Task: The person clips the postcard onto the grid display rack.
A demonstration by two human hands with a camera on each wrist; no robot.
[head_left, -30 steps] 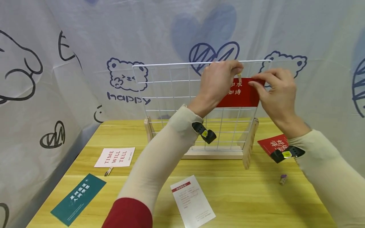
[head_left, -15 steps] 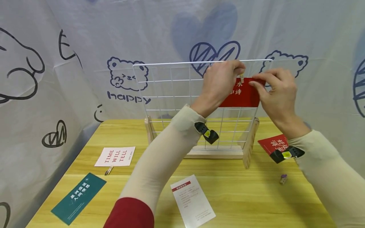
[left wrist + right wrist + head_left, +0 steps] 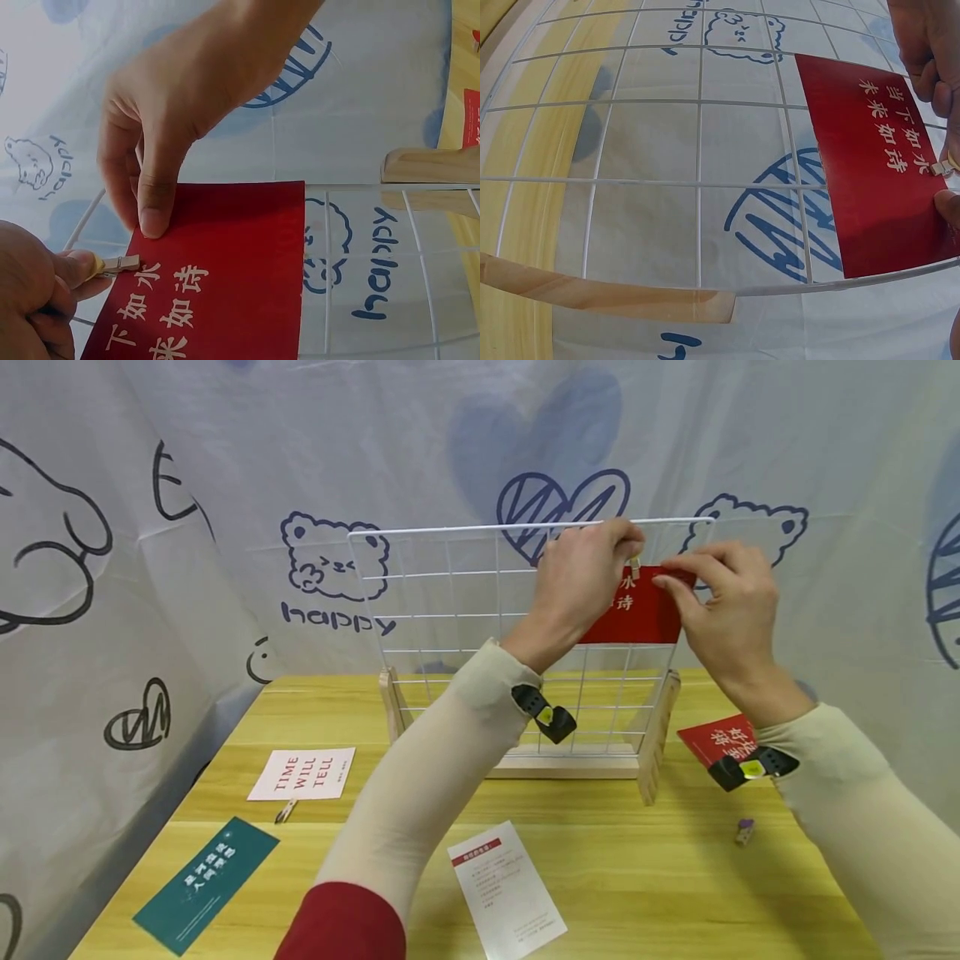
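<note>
A red card with white characters lies against the upper right of a white wire grid on a wooden stand. My right hand pinches the card near its upper right corner, thumb on the front. With thumb and finger, my left hand pinches the yellow end of a small wooden clothespin. The clothespin's tip overlaps the card's top edge beside the white characters. In the right wrist view, the clothespin sits close to the right thumb. The left hand hides the card's left part in the head view.
On the wooden table lie a pink card, a green card, a white card and another red card. One loose clothespin lies below the pink card, another at the right. A patterned curtain hangs behind.
My left hand has shifted slightly right along the card's top edge with the clothespin, covering more of the characters. The right hand keeps its pinch at the corner.
</note>
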